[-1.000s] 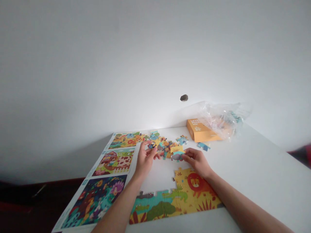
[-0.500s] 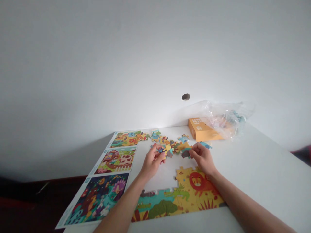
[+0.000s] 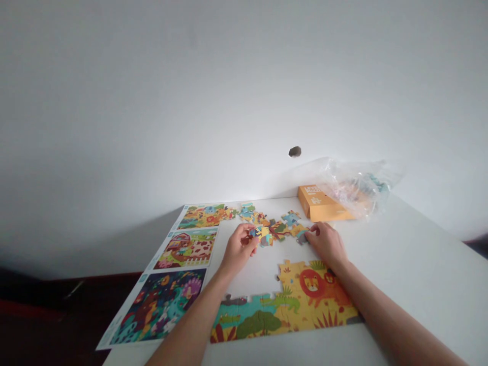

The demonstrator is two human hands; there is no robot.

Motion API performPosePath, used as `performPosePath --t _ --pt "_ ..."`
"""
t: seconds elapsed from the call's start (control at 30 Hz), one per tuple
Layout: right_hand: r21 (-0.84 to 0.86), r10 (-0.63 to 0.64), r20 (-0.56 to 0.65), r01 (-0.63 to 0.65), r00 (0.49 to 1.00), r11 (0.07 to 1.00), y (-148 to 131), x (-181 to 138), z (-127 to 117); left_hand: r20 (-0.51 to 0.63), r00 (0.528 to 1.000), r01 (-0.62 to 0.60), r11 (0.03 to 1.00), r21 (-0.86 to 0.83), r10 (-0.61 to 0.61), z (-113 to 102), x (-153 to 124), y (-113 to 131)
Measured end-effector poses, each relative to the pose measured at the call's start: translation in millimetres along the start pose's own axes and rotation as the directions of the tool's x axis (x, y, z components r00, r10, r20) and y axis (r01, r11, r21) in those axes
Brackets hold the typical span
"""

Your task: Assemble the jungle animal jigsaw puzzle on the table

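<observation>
On the white table [image 3: 412, 264] lies a partly joined jigsaw [image 3: 301, 302] with a lion and a crocodile. Beyond it is a scatter of loose puzzle pieces [image 3: 280, 226]. My left hand [image 3: 238, 249] is closed in a pinch on one small piece at the left edge of that scatter. My right hand [image 3: 327, 243] rests with its fingers curled on a grey and teal piece [image 3: 302, 236] at the scatter's right side, pressing it on the table.
A long picture sheet [image 3: 175, 274] with several colourful scenes lies along the table's left side. An orange box [image 3: 320, 203] and a clear plastic bag [image 3: 358, 185] sit at the back right against the white wall, which has a small dark hole [image 3: 295, 151].
My right hand has carried the grey and teal piece from the middle out to the right and lowered it on the table. My left hand stayed near the pile, pinching its piece.
</observation>
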State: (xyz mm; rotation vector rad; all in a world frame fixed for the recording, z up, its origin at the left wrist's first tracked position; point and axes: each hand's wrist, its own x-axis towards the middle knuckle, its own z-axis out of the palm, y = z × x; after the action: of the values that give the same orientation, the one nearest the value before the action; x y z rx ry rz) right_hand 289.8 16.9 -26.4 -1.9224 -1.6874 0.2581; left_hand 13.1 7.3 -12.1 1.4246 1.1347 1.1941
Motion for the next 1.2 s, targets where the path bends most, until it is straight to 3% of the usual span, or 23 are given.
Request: performPosePath --t 0.1,0.2,0.27,0.33,0.43,0.6,0.93,1.2 --pt "-0.035 -0.09 -0.011 0.089 0.996 0.995 -13 -4 -9 0.021 1.0 -0.002 1.0 0.013 0.002 -1 -2 4" --pt "0.173 -0.21 0.123 0.187 0.97 0.967 -35 -12 -16 0.103 0.995 0.014 0.999 0.041 -0.018 -1 -5 10" --pt "0.388 -0.325 0.294 0.198 0.899 0.9 -49 -18 -16 0.186 0.982 0.032 0.998 0.051 -0.041 -1 -7 13" --pt "0.521 -0.407 0.391 0.166 0.826 0.837 -60 -24 -12 0.268 0.962 0.048 0.997 0.058 -0.061 0 -8 14" --pt "0.585 -0.439 0.411 0.139 0.799 0.799 -68 -30 -3 0.314 0.947 0.052 0.995 0.081 -0.075 1 -9 14" --pt "0.543 -0.449 0.394 0.19 0.802 0.818 -70 -38 -5 0.261 0.964 0.032 0.995 0.099 -0.057 0 -8 11" --pt "0.385 -0.504 0.424 0.354 0.753 0.852 -62 -48 -12 0.379 0.921 0.022 0.984 0.174 -0.088 -1 -11 6" --pt "0.374 -0.463 0.41 0.319 0.786 0.871 -58 -45 -13 0.448 0.886 0.014 0.971 0.238 -0.122 -1 -15 9"
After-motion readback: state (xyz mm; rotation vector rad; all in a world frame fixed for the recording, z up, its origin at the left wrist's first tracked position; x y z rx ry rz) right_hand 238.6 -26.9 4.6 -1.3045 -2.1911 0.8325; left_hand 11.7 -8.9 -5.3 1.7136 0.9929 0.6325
